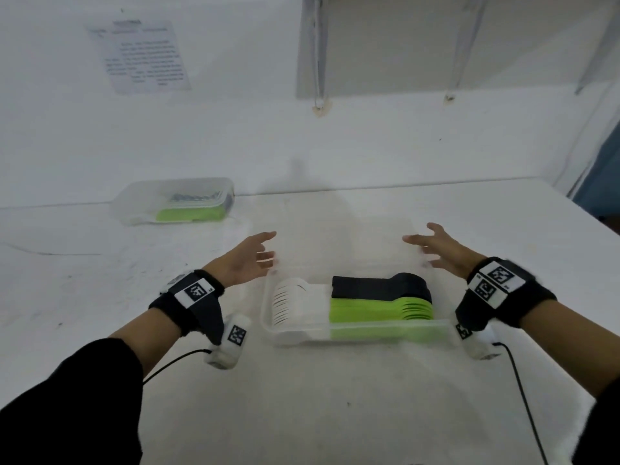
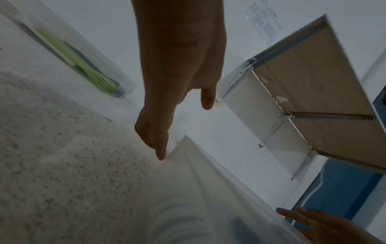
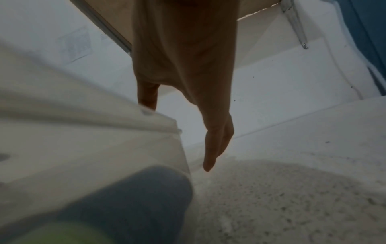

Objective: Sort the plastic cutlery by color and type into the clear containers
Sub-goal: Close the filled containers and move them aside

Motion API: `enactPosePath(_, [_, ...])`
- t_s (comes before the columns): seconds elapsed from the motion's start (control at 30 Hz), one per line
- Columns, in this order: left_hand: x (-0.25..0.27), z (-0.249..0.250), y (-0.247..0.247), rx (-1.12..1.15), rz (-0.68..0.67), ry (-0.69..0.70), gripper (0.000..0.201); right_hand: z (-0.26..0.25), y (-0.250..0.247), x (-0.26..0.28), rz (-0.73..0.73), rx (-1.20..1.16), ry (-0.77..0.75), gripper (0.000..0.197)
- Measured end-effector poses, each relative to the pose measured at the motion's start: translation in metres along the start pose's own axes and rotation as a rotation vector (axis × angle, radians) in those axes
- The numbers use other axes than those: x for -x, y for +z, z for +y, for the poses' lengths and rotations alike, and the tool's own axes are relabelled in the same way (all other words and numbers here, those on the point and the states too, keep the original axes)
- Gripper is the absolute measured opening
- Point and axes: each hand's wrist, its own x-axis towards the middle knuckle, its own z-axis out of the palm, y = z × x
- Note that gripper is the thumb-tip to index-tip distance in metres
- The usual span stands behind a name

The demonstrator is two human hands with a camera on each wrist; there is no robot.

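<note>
Sleeves (image 1: 67, 397), near container (image 1: 355, 333), far container (image 1: 174, 199)

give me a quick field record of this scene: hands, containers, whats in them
left hand: open, at left side of near container, holding nothing
right hand: open, at right side of near container, holding nothing
near container: clear, holds white spoons, black spoons, green spoons in stacks
far container: clear, back left, green forks and dark cutlery inside
table: white
</note>
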Motion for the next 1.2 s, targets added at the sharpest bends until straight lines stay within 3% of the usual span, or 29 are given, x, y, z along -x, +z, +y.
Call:
enactPosePath(0.07, [0.002, 0.001, 0.000, -0.014, -0.050, 0.001, 0.024, -0.002, -0.002, 0.005, -0.013, -0.042, -0.028, 0.086])
enactPosePath(0.2, [0.005, -0.002, 0.006, 0.109, -0.007, 0.078, 0.032, -0.001, -0.006, 0.018, -0.051, -0.109, -0.058, 0.115])
enactPosePath(0.33, [0.011, -0.013, 0.006, 0.216, 0.017, 0.114, 0.046, 0.002, -0.006, 0.034, -0.067, -0.146, -0.122, 0.080])
enactPosePath(0.53, [0.024, -0.037, 0.016, 0.249, 0.020, 0.239, 0.059, 0.015, -0.005, 0.051, -0.097, -0.130, -0.174, 0.075])
enactPosePath(0.63, [0.033, -0.038, 0.022, 0.210, 0.011, 0.296, 0.069, 0.022, -0.007, 0.054, -0.094, -0.182, -0.225, 0.063])
enactPosePath(0.8, [0.055, -0.042, 0.021, 0.010, -0.029, 0.318, 0.034, 0.033, -0.009, 0.059, -0.048, -0.242, -0.249, 0.027])
enactPosePath(0.93, [0.070, -0.057, 0.027, -0.096, 0.049, 0.344, 0.049, 0.043, -0.003, 0.062, 0.075, -0.113, -0.337, 0.005])
enactPosePath(1.07, [0.074, -0.076, 0.022, -0.464, 0.142, 0.417, 0.054, 0.052, 0.003, 0.071, 0.191, 0.072, -0.387, 0.026])
enactPosePath(1.2, [0.074, -0.085, 0.025, -0.596, 0.205, 0.439, 0.053, 0.056, 0.011, 0.081, 0.200, 0.220, -0.318, 0.044])
